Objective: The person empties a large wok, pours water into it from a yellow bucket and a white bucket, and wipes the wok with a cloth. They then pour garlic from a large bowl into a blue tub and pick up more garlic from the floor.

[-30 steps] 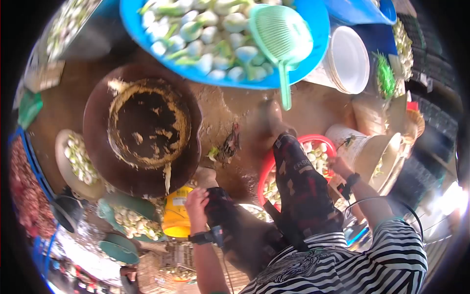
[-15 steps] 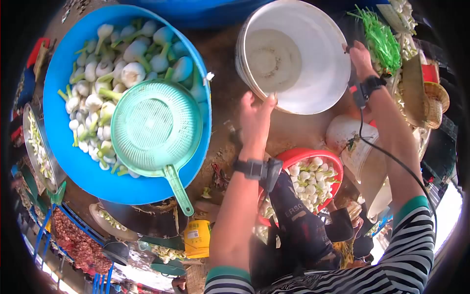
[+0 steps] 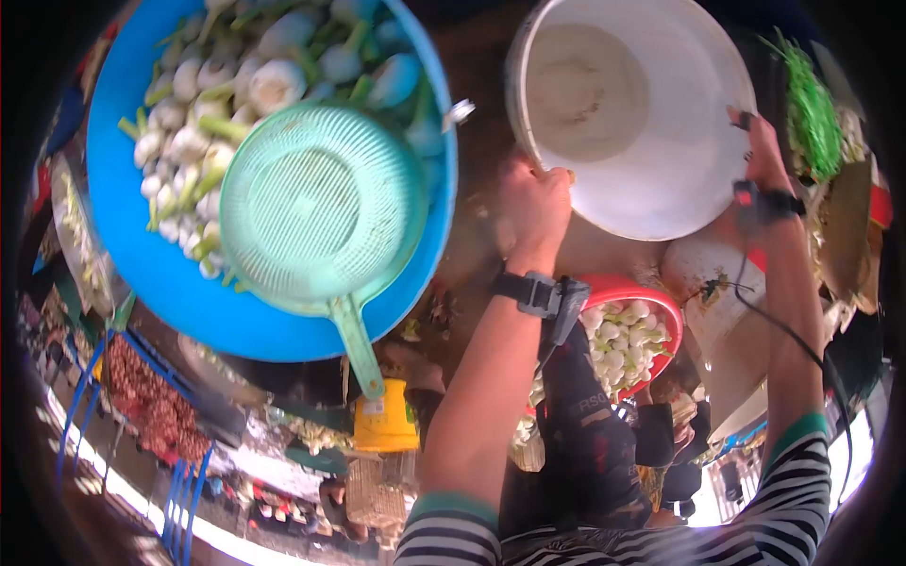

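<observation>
Both of my hands grip the rim of a large white bucket point(image 3: 661, 123), which is tilted so that its stained, empty inside faces me. My left hand point(image 3: 536, 203) is closed on the near left rim, with the fingers wrapped over it. On the right rim is my right hand point(image 3: 763, 156), its fingers curled round the edge. To the left stands a wide blue tub point(image 3: 160, 274) with many white bulbs with green stems point(image 3: 189, 141) in it. A light green strainer point(image 3: 321, 203) lies on the bulbs, its handle hanging over the tub's edge.
A red basin point(image 3: 672, 325) of bulbs sits below the bucket, beside a whitish container point(image 3: 703, 283). Green strands point(image 3: 813, 118) lie at the right. A yellow bucket point(image 3: 387, 420) is at lower centre, and reddish bulbs point(image 3: 146, 401) fill a blue-framed holder at lower left.
My left hand has closed on the bucket's rim; it was open beside it before. The view has shifted, and the bucket now appears larger and further right. A second ago both hands were near my legs.
</observation>
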Motion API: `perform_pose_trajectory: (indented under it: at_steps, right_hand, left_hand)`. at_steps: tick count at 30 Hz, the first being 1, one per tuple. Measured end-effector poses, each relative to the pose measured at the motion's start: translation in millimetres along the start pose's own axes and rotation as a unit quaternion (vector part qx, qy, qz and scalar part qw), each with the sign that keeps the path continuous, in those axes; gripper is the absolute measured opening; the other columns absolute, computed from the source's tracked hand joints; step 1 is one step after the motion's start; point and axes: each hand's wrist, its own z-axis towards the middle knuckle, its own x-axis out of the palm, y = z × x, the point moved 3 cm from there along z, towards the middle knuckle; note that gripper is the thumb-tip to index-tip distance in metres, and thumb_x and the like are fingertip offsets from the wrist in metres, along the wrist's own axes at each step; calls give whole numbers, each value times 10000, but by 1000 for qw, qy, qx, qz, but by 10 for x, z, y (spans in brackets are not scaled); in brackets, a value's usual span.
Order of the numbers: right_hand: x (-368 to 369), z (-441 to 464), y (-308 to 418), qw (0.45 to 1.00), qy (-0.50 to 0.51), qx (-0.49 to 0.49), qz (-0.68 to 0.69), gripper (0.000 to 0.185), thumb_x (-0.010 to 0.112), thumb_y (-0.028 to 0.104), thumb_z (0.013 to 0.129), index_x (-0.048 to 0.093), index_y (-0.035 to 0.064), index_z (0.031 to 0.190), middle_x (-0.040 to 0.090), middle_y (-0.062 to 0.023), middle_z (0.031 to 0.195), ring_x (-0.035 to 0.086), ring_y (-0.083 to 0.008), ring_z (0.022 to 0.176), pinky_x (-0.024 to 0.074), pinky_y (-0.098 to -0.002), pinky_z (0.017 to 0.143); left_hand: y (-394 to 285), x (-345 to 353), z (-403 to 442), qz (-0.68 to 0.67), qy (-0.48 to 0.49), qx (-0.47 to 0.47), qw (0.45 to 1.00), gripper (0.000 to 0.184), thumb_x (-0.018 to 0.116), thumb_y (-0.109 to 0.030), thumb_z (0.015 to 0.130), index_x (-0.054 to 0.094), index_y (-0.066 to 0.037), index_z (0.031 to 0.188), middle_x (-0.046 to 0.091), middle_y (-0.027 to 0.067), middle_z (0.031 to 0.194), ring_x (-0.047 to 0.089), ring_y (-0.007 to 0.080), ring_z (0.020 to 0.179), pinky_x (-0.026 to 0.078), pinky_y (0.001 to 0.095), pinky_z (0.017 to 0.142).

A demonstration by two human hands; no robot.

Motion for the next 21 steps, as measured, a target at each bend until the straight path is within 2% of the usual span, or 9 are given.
perform_pose_trajectory:
  at_steps: [5,8,9,10,12,13,14,16,21]
  right_hand:
    - [157,-908,-53,990,63,-125,-2,336,595,131,763,555,14,1076,601,-77,953,570,-186,855,456,-316,773]
    - [119,-1331,44,992,64,-102,-43,306,561,130,784,562,3,1063,606,-71,944,570,-173,863,456,-299,772]
    - [198,-1659,156,987,85,-124,-57,307,552,140,795,557,-7,1065,598,-84,971,565,-175,890,455,-289,775]
    - [69,-1766,176,942,123,-231,-212,319,557,131,789,545,-18,1071,594,-98,980,562,-182,898,455,-296,775]
    - [-196,-2030,201,737,84,-472,-476,346,566,114,778,521,-41,1083,584,-126,998,557,-196,914,455,-310,775]
    - [-189,-2156,246,955,70,-176,-229,350,579,105,764,526,-27,1084,592,-107,965,572,-191,876,460,-304,760]
    - [-149,-2392,277,977,40,-128,-164,344,579,108,765,533,-17,1082,594,-93,959,576,-181,859,461,-294,753]
    - [-267,-2774,226,995,-5,-69,-70,344,582,128,773,537,14,1095,591,-54,959,578,-150,846,462,-271,733]
    - [-365,-4098,401,986,30,-129,-105,412,566,198,806,494,3,1161,576,-68,1000,565,-170,906,448,-292,780]
  left_hand:
    - [144,-335,-251,-99,-17,-97,990,268,554,-63,605,592,-11,865,595,182,808,564,323,785,430,406,727]
    - [212,-481,-504,-148,-65,-14,987,216,530,23,620,597,46,825,611,68,770,536,132,698,434,264,647]
    - [244,-545,-630,-132,-58,-11,989,233,525,27,622,594,50,843,612,73,782,538,134,706,438,266,656]
    - [275,-609,-758,-116,-51,-9,992,249,519,30,624,590,55,862,613,78,793,541,135,714,441,268,665]
    - [256,-804,-1066,-114,-51,-46,991,265,519,29,621,584,56,877,612,81,806,544,138,729,444,276,673]
    - [191,-925,-1233,-121,-53,-64,989,274,519,29,620,580,56,885,612,84,814,545,139,739,446,280,677]
    - [60,-1083,-1427,-140,-58,-80,985,286,519,29,617,575,55,896,611,89,827,547,141,752,448,284,682]
    - [20,-1338,-1815,-88,5,-149,985,435,505,-27,620,539,0,1052,523,217,1052,494,361,992,402,391,846]
    - [-96,-1999,-2755,-166,33,-172,970,442,508,-46,635,555,-76,1073,534,191,978,512,336,937,422,373,798]
